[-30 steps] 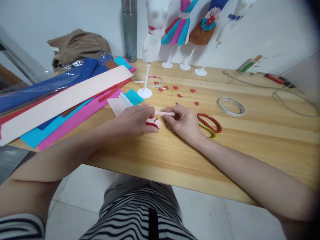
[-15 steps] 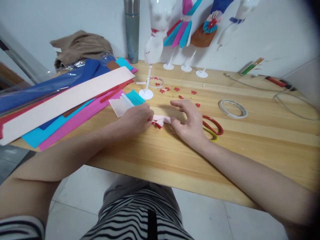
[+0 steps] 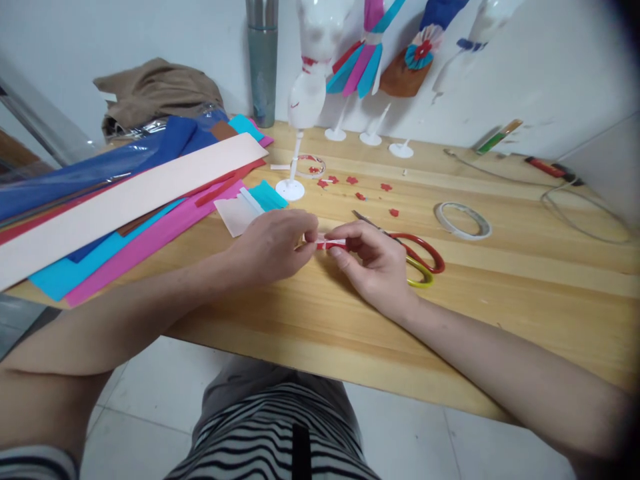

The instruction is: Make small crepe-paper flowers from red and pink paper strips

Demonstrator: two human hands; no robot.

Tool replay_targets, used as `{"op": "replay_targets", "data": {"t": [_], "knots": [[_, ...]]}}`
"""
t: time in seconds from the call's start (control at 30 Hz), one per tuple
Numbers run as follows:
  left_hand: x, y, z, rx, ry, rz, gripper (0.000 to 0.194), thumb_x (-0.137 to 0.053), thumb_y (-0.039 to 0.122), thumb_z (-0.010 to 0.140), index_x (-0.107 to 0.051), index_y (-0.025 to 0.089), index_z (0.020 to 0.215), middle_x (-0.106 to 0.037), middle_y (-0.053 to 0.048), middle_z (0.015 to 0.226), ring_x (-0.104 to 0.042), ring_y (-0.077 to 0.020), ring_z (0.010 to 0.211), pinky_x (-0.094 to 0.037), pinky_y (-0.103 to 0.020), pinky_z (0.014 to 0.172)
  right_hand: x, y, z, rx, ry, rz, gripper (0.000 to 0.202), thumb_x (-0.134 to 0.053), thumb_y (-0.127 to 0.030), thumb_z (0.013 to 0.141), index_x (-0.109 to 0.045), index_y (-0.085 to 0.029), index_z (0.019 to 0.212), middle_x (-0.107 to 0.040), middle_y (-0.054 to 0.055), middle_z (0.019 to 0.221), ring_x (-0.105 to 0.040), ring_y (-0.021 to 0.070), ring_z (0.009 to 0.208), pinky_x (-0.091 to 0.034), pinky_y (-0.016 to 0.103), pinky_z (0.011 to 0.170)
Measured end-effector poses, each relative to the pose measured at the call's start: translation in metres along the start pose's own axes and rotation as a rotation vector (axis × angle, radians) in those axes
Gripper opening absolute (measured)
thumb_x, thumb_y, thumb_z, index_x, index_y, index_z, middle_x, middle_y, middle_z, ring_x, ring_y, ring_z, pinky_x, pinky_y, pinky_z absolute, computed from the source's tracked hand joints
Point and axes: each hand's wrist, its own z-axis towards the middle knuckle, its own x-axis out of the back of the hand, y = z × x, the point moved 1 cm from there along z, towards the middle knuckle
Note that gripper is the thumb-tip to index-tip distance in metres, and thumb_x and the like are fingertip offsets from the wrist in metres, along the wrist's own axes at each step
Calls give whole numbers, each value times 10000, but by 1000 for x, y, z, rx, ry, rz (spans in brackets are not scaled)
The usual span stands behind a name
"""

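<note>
Between my two hands is a short red and pale pink paper strip (image 3: 327, 245), its ends hidden by my fingers. My left hand (image 3: 275, 243) pinches the strip's left end with thumb and forefinger. On the other end, the thumb and fingers of my right hand (image 3: 373, 260) are closed. Scissors (image 3: 425, 253) with one red and one yellow handle loop lie just beyond my right hand, partly hidden by it. Scraps of pale and turquoise paper (image 3: 269, 195) rest past my left hand. Several small red paper flowers (image 3: 352, 181) are scattered farther back.
Long coloured paper strips (image 3: 135, 193) are piled at the left. A white mannequin (image 3: 307, 93) on a stand is at the back, with dressed ones behind it. A roll of tape (image 3: 463, 221), a cable (image 3: 565, 193) and a grey-green flask (image 3: 263, 73) are also on the table.
My right hand has moved from open fingers to a closed grip on the strip. The strip now lies stretched between both hands, its red side showing. More of the scissors is visible.
</note>
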Motion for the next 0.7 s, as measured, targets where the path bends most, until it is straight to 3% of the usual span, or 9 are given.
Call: {"op": "replay_targets", "data": {"t": [0.2, 0.37, 0.53, 0.63, 0.7], "knots": [[-1, 2, 1, 74, -72, -296, 141, -555, 244, 875, -663, 156, 892, -690, -4, 770, -620, -111, 704, -419, -209, 618, -2, 4, -3, -109, 46, 133, 71, -676, -241, 854, -661, -252, 923, -681, 16, 820, -623, 158, 680, -532, 322, 627], [0, 5, 2, 121, -69, -295, 140, -577, 187, 830, -656, 140, 724, -615, 19, 633, -523, -87, 605, -355, -217, 577, -1, 0, 0, -65, 33, 75, 84, -670, -223, 861, -660, -249, 941, -681, 23, 843, -630, 157, 702, -542, 318, 627], [-4, 1, 4, 182, -93, -366, 146, -577, 192, 808, -657, 139, 698, -609, 19, 615, -519, -92, 594, -337, -222, 552, 3, -4, 0, 78, 33, -2, 155, -661, -198, 865, -666, -265, 1004, -680, 57, 1008, -630, 199, 895, -537, 325, 644], [-7, -1, 4, 170, -103, -377, 127, -585, 190, 790, -668, 145, 705, -613, 23, 619, -518, -89, 587, -344, -222, 550, 2, -4, -1, 27, -8, 33, 219, -661, -239, 868, -647, -280, 1083, -668, 63, 1063, -626, 197, 884, -541, 334, 651], [-7, -1, 3, 152, -95, -376, 105, -589, 175, 779, -681, 148, 735, -626, 20, 645, -531, -89, 603, -363, -220, 567, 1, -4, -1, -36, -25, 47, 157, -653, -256, 873, -656, -271, 1030, -676, 46, 966, -625, 181, 802, -534, 336, 649]]}}
